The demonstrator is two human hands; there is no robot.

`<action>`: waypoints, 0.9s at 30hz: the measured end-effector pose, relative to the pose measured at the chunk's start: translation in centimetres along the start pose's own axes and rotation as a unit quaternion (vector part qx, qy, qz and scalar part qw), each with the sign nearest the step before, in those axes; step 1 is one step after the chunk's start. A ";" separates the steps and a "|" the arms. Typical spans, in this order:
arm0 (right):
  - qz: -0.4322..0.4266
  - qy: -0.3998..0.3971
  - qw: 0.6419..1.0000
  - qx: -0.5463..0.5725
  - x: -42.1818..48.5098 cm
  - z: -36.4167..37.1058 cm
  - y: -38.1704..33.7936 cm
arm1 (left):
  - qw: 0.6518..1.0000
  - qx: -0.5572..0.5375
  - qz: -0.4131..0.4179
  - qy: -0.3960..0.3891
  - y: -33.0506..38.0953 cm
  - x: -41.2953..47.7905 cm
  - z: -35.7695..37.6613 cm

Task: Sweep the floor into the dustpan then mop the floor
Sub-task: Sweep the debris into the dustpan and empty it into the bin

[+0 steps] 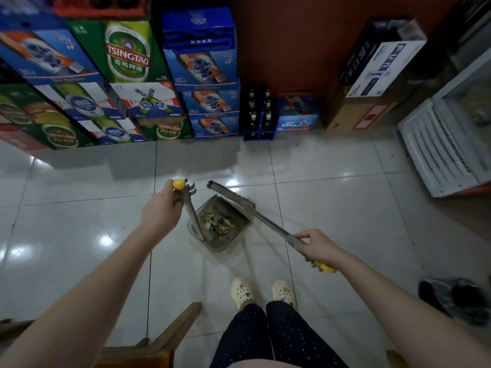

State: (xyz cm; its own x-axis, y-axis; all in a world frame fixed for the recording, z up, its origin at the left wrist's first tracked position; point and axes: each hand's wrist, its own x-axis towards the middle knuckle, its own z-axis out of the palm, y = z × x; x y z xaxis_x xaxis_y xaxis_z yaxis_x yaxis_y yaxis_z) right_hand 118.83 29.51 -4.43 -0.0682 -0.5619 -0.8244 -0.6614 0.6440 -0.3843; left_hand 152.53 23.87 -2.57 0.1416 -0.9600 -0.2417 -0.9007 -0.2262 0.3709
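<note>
A grey dustpan [212, 241] stands on the glossy white tile floor [79, 221] in front of my feet, with a heap of green and brown scraps [218, 221] inside it. My left hand [162, 211] grips the top of the dustpan's long upright handle, which ends in a yellow knob [179, 184]. My right hand [317, 247] holds the grey broom handle [268, 219] near its yellow end. The broom head [229, 193] rests at the far edge of the dustpan.
Stacked beer cartons [127, 75] line the wall on the left and centre. A blue crate of bottles [259, 115] and cardboard boxes [372, 83] stand behind. A white cooler grille [441, 150] is at right, a wooden stool [159, 341] near my left leg, a dark bag [457, 298] at right.
</note>
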 end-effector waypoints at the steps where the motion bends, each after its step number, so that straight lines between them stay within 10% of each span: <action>1: 0.004 0.010 1.000 0.011 -0.1 -0.2 0.4 | 1.000 -0.008 0.012 0.003 0.5 -0.1 0.0; 27: 0.070 0.198 0.942 0.261 -9.3 -7.2 19.0 | 0.959 0.019 0.282 -0.036 23.1 -1.8 3.1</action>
State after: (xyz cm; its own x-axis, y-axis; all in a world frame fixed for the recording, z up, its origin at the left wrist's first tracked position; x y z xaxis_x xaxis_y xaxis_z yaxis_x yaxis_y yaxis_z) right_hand 101.57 43.21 -1.08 -0.4698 -0.5355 -0.7019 -0.1753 0.8358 -0.5203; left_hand 130.18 20.88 3.62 -0.3992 -0.9138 -0.0746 -0.8401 0.3320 0.4289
